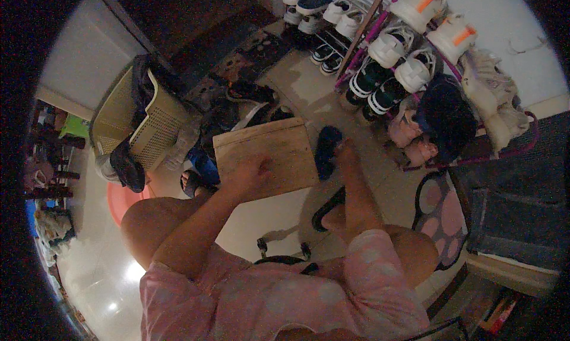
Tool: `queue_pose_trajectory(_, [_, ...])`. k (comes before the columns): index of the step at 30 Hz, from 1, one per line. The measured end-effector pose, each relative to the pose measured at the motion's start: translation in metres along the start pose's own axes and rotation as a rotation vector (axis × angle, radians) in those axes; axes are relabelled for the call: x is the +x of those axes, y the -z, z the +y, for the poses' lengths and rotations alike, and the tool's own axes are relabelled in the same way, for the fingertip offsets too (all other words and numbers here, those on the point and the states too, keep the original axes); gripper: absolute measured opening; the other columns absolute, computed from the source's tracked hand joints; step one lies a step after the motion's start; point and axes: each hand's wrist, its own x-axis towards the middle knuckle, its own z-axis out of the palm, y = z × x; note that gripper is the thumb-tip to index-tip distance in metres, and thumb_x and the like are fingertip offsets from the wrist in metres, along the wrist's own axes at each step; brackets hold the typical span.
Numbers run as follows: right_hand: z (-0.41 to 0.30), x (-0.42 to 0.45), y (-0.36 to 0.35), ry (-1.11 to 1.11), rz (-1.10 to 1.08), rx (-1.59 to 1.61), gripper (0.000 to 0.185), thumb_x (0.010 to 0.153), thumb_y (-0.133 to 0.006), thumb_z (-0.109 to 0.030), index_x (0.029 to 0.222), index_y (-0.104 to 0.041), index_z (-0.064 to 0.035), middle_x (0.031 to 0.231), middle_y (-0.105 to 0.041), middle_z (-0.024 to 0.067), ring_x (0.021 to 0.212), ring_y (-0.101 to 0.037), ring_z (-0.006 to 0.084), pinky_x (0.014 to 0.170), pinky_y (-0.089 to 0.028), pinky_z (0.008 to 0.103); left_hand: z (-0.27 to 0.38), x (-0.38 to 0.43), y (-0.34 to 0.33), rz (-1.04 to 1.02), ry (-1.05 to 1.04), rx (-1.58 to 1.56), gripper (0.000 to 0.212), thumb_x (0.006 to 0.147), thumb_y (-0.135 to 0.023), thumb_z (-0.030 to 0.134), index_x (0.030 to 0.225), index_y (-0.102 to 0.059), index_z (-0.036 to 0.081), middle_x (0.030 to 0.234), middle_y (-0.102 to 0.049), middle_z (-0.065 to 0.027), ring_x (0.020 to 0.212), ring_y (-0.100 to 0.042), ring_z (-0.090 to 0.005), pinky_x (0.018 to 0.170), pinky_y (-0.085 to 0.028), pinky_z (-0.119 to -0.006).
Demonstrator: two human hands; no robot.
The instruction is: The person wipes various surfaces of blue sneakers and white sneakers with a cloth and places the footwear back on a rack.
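Note:
In front of me is a flat, light-brown wooden board or box (267, 140), tilted above the floor. My left hand (251, 169) lies across its face; the fingers are blurred, and whether they grip it is unclear. To the right of the board, a dark blue shoe (327, 152) is upright at my right hand (345, 149). The right fingers are closed at the shoe's right edge. Shadow hides the shoe's details. A sandalled foot (191, 183) shows at the board's lower left, beside a blue object (204, 163).
A shoe rack with purple tubing (356, 62) holds several pairs of shoes at upper right. Dark shoes (249, 94) lie on a patterned mat beyond the board. At left are a perforated beige basket (153, 136) and a coral-coloured basin (122, 200). A paw-print mat (438, 221) stands at right.

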Motion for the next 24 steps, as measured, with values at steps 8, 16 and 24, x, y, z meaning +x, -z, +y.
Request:
queue_pose_trajectory(8, [-0.083, 0.017, 0.113, 0.069, -0.15, 0.642, 0.059, 0.069, -0.068, -0.015, 0.119, -0.038, -0.0019, 0.099, -0.055, 0.0102, 0.076, -0.056, 0.0211, 0.06, -0.047, 0.0319, 0.0, 0.035, -0.021, 0.016, -0.059, -0.328, 0.039, 0.081, -0.057, 0.029, 0.114, -0.05, 0.008, 0.1, -0.059, -0.0119, 0.091, -0.058, -0.0232, 0.078, -0.046, -0.034])
queue_pose_trajectory(16, [-0.165, -0.109, 0.178, 0.619, -0.12, 0.192, 0.079, 0.059, -0.075, -0.02, 0.125, -0.035, -0.0044, 0.117, -0.047, 0.0176, 0.11, -0.045, 0.032, 0.094, -0.036, 0.0371, 0.09, 0.008, 0.02, 0.105, -0.128, -0.907, 0.055, 0.081, -0.059, 0.033, 0.125, -0.037, 0.008, 0.109, -0.054, -0.0097, 0.092, -0.055, -0.0211, 0.076, -0.046, -0.034])
queue_pose_trajectory(24, [-0.185, -0.193, 0.19, 0.562, -0.313, 0.766, 0.06, 0.075, -0.067, -0.019, 0.126, -0.038, -0.006, 0.115, -0.048, 0.0107, 0.098, -0.048, 0.0163, 0.081, -0.041, 0.027, 0.052, -0.011, 0.012, 0.058, 0.006, -1.195, 0.039, 0.084, -0.054, 0.019, 0.118, -0.04, 0.005, 0.104, -0.054, -0.008, 0.087, -0.055, -0.0198, 0.069, -0.048, -0.033])
